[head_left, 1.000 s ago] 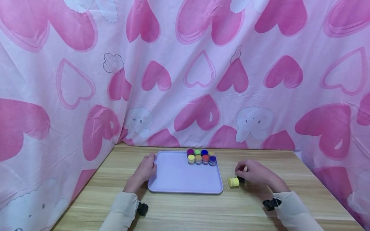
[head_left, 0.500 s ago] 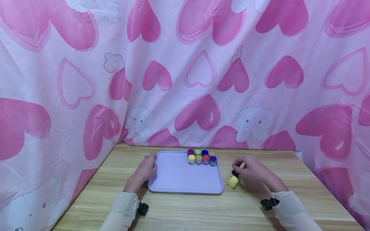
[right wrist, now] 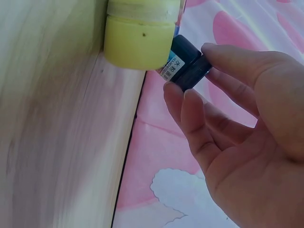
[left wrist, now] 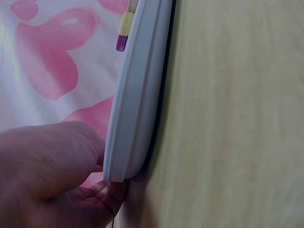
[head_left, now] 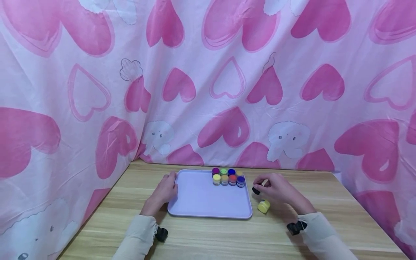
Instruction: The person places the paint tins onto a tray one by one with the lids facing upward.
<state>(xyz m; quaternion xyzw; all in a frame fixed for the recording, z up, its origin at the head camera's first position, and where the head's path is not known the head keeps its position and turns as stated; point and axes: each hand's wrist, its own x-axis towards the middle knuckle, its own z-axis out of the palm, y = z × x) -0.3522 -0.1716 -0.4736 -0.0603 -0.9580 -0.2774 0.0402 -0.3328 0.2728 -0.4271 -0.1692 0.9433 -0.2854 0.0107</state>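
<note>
My left hand (head_left: 165, 189) grips the left rim of a pale lilac tray (head_left: 195, 198); in the left wrist view the thumb and fingers (left wrist: 113, 197) sit around the tray's edge. My right hand (head_left: 277, 189) pinches a small black paint jar (head_left: 256, 190) just right of the tray. In the right wrist view the thumb and fingertips hold this black jar (right wrist: 185, 64) by its lid end, and its white label shows. A yellow paint jar (head_left: 264, 206) lies on its side on the table below that hand. Several coloured jars (head_left: 224, 180) stand in two rows at the tray's back right corner.
The wooden table (head_left: 208, 238) meets a pink heart-patterned curtain (head_left: 224, 126) at the back and sides. A purple-and-yellow jar (left wrist: 124, 31) shows beyond the tray rim in the left wrist view.
My right hand has moved left toward the tray with the black jar, away from the yellow jar. The yellow jar has turned on the table. My left hand stays on the tray.
</note>
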